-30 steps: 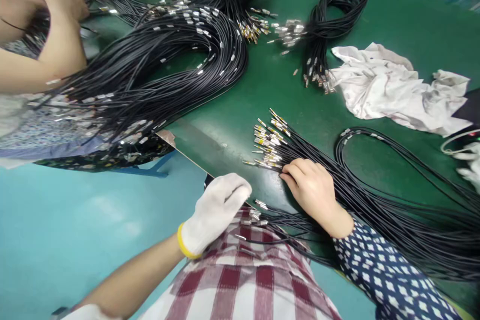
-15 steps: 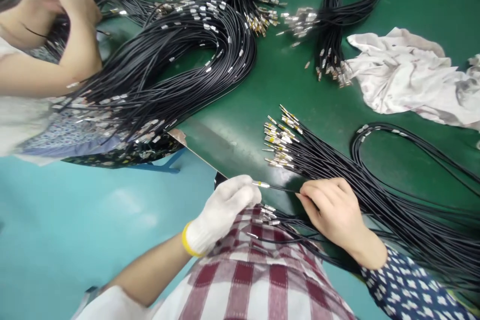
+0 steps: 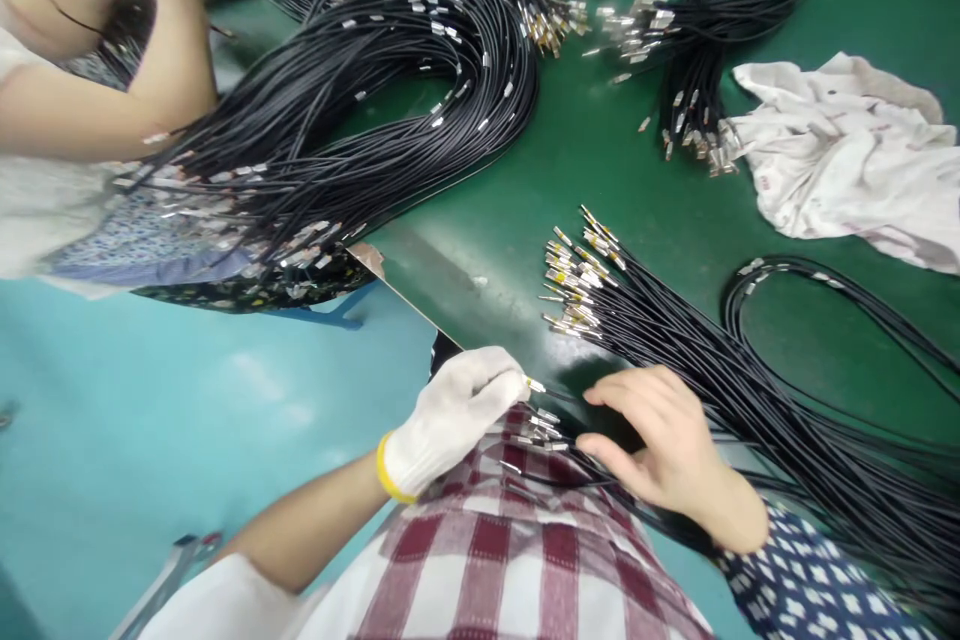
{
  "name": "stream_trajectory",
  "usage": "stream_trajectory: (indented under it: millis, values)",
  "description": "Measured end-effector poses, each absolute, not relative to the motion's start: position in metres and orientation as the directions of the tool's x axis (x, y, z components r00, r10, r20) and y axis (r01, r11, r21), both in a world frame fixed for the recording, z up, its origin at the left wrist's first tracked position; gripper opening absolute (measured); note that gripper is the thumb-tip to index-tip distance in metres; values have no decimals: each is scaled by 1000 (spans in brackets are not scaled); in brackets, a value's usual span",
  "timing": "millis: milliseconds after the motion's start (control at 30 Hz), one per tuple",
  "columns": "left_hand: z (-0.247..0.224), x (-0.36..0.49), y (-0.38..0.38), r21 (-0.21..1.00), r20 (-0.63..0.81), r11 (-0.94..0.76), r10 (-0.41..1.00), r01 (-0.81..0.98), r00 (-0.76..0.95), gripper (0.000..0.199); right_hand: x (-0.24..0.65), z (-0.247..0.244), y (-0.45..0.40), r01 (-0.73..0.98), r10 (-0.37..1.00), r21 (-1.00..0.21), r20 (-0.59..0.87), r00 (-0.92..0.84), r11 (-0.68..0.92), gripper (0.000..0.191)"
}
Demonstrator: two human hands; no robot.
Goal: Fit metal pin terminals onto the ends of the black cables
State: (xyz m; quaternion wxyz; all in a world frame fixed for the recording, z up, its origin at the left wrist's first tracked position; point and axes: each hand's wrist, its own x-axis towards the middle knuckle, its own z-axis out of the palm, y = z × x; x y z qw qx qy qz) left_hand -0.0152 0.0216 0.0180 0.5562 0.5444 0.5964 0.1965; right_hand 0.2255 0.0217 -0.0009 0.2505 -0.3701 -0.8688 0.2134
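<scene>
Your gloved left hand (image 3: 456, 408) pinches a cable (image 3: 559, 394) by its connector end (image 3: 536, 385) at the table's (image 3: 502, 250) near edge; its axis runs rightward, toward your bare right hand (image 3: 661, 445), fingers parted, no grip evident.

The single view looks forward and down from the person's head, close over the table (image 3: 600, 140), checked apron (image 3: 487, 560) at six o'clock.
</scene>
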Motion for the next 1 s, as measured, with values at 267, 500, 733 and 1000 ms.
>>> stream_trajectory:
  millis: [267,500,733,1000]
  values:
    - [7,-21,10,876,-274,109,914,470,300,23,177,17,35,476,734,-856,-188,-653,203,28]
    - [8,-20,10,897,-400,282,847,340,351,26,184,14,28,407,731,-912,-247,-636,45,29]
    - [9,-16,13,853,-518,491,762,173,389,21,184,7,20,375,765,-925,-283,-578,-59,36]
    - [3,-17,11,767,-541,641,674,-34,503,33,191,2,19,302,718,-932,-348,-603,-198,42]
